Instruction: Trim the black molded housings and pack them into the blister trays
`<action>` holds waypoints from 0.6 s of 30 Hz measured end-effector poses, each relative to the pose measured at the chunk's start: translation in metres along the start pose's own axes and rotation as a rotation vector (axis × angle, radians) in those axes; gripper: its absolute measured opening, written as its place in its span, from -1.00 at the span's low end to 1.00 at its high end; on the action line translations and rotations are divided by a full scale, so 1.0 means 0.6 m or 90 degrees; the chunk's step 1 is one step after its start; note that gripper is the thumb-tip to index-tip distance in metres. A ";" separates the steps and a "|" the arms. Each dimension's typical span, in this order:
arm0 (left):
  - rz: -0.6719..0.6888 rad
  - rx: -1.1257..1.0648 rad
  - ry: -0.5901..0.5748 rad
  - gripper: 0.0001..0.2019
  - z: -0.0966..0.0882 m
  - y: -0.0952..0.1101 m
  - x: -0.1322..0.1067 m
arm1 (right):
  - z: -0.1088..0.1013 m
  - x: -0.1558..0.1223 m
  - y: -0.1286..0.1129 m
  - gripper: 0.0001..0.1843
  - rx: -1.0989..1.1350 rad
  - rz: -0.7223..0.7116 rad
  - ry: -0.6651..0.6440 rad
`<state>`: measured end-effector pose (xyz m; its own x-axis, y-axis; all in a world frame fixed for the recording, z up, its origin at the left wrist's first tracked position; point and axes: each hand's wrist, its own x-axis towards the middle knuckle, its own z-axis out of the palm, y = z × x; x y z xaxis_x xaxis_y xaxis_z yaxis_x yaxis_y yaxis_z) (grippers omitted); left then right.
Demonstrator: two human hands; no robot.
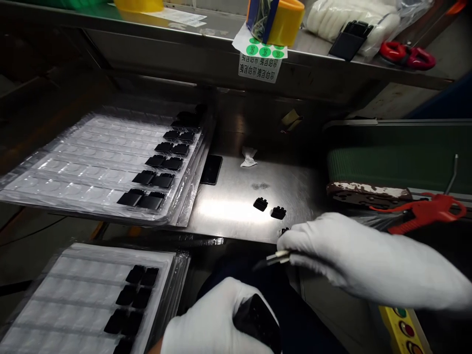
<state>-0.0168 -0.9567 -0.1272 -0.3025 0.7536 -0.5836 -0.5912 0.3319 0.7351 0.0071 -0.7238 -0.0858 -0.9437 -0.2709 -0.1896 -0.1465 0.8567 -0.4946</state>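
My left hand (217, 319), in a white glove, grips a black plastic part (256, 319) low in the head view, its fingers partly hidden behind the part. My right hand (324, 246), also in a white glove, is closed around a slim blade-like tool (275, 257). The tool's dark tip is blurred and points left, above and apart from the held part. Beyond my right hand, small black clip-like pieces (260, 204) lie on the metal table (221, 216); one is partly covered by the hand.
Clear trays (84, 162) with black parts are stacked on the left, and another tray (73, 285) sits lower. A dark flat phone-like slab (212, 169) lies beside the stack. To the right are a green conveyor belt (398, 152) and a red air gun (427, 214). Red-handled scissors (407, 55) rest on the shelf.
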 end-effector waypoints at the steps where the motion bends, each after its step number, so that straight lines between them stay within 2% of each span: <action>1: -0.002 -0.003 0.005 -0.90 0.001 0.001 0.002 | 0.005 -0.004 -0.006 -0.85 0.037 0.016 -0.039; 3: -0.004 -0.003 0.021 -0.92 0.006 -0.001 0.009 | 0.026 -0.009 -0.025 -0.76 0.117 0.080 -0.085; 7: -0.035 0.007 0.070 -0.89 0.014 -0.015 0.026 | 0.091 -0.002 -0.060 -0.72 0.148 0.200 -0.072; 8: -0.055 0.015 0.079 -0.87 0.013 -0.018 0.029 | 0.105 0.000 -0.060 -0.74 0.146 0.210 -0.048; 10: -0.083 0.030 0.094 -0.85 0.008 -0.021 0.034 | 0.121 0.001 -0.043 -0.74 0.150 0.210 0.063; 12: -0.079 0.036 0.086 -0.83 0.001 -0.021 0.038 | 0.121 -0.010 -0.011 -0.70 0.167 0.205 0.212; 14: -0.068 0.022 0.061 -0.80 -0.005 -0.019 0.041 | 0.111 -0.033 0.025 -0.68 0.219 0.219 0.296; 15: -0.067 0.007 0.049 -0.79 -0.007 -0.019 0.042 | 0.104 -0.046 0.040 -0.66 0.252 0.230 0.289; 18: -0.066 -0.041 0.045 -0.73 -0.009 -0.022 0.045 | 0.092 -0.078 0.056 -0.58 0.268 0.217 0.192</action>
<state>-0.0211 -0.9440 -0.1548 -0.2880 0.6751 -0.6792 -0.6682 0.3664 0.6475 0.0629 -0.7063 -0.1406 -0.9683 0.1756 -0.1778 0.2488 0.6096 -0.7527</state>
